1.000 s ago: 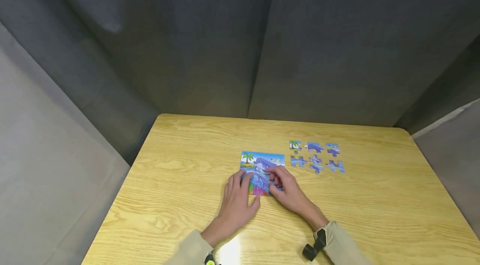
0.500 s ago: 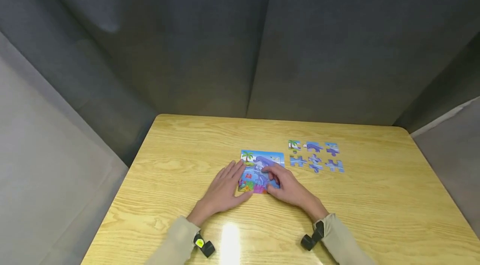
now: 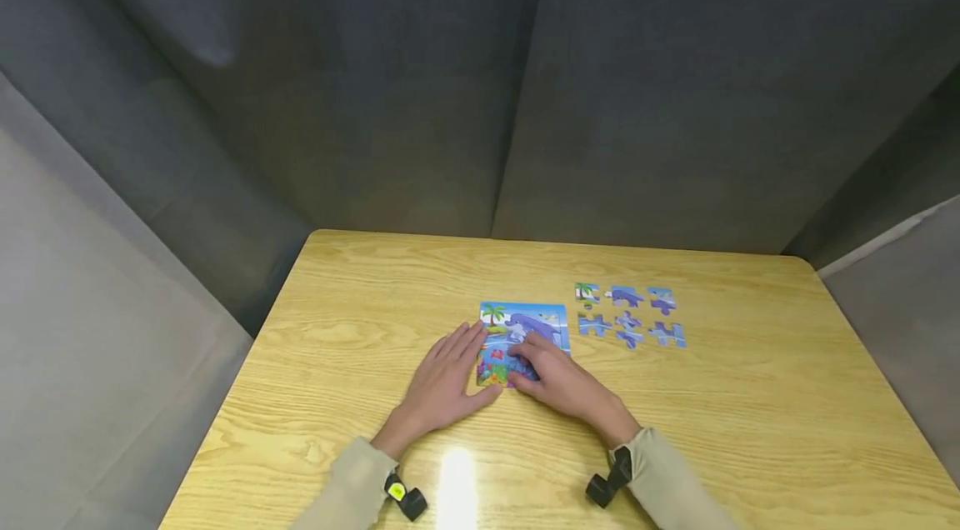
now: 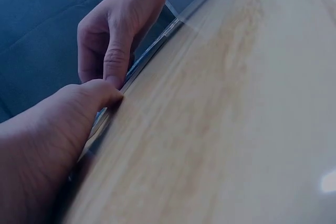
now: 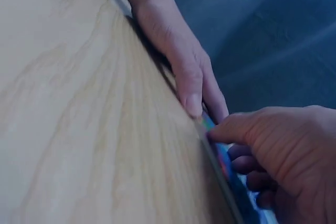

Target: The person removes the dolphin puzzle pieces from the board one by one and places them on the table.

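A dolphin jigsaw puzzle board (image 3: 492,340) lies flat on the wooden table, with a palm tree at its top left and a red crab lower down. My left hand (image 3: 444,380) rests along the board's left edge, fingers straight, thumb reaching to the bottom edge. Over the lower middle of the board is my right hand (image 3: 558,380), its fingers bent and its thumb near the bottom edge. The right wrist view shows its thumb (image 5: 231,130) touching the board's edge area. Whether a piece is between those fingertips is hidden.
To the right of the board lie several loose puzzle pieces (image 3: 628,297) in two rows. Both wrists carry black straps with small cameras. Dark curtains (image 3: 405,97) hang behind the wooden table (image 3: 360,288), and grey panels flank it.
My left hand has shifted left and flattened along the board's left edge, uncovering the crab. My right hand has slid left across the lower part of the board. The loose pieces stay put.
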Demonstrator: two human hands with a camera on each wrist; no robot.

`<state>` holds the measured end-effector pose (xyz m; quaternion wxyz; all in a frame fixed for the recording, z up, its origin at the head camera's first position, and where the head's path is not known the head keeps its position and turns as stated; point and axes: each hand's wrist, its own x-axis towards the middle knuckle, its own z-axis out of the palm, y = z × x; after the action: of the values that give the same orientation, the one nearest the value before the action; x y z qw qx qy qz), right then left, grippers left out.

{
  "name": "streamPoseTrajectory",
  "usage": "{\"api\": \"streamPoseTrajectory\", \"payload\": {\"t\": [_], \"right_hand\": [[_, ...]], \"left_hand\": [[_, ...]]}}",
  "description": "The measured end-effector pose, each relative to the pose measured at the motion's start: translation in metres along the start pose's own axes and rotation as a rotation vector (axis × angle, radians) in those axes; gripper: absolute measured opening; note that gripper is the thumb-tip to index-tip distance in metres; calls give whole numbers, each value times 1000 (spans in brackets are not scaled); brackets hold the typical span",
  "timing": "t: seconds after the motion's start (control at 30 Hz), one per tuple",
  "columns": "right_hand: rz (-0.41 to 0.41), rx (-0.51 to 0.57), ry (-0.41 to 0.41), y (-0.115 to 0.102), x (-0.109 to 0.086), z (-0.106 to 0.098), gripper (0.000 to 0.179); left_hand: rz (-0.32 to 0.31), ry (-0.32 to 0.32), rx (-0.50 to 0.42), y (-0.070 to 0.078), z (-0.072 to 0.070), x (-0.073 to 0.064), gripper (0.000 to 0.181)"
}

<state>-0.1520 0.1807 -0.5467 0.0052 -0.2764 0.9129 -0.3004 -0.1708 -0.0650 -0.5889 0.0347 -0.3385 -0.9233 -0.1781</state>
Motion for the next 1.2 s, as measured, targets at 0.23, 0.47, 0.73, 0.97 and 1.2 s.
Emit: {"api": "streamPoseTrajectory", "payload": {"t": [0.23, 0.47, 0.73, 0.97, 1.2], "right_hand": [[34, 53, -74, -5, 12, -3, 31], [65, 79, -155, -4, 17, -7, 33], [86, 109, -169, -1, 18, -8, 35], [75, 147, -153, -1, 17, -7, 35], [83, 158, -154, -1, 18, -8, 34]], "left_hand": [[-14, 6, 2, 1, -2, -1, 93], [-14, 6, 9, 2, 0, -1, 93], [-16, -6, 12, 1, 0, 0, 93], [-7, 4, 11, 1, 0, -1, 94], [-13, 13, 9, 1, -1, 0, 93]]}}
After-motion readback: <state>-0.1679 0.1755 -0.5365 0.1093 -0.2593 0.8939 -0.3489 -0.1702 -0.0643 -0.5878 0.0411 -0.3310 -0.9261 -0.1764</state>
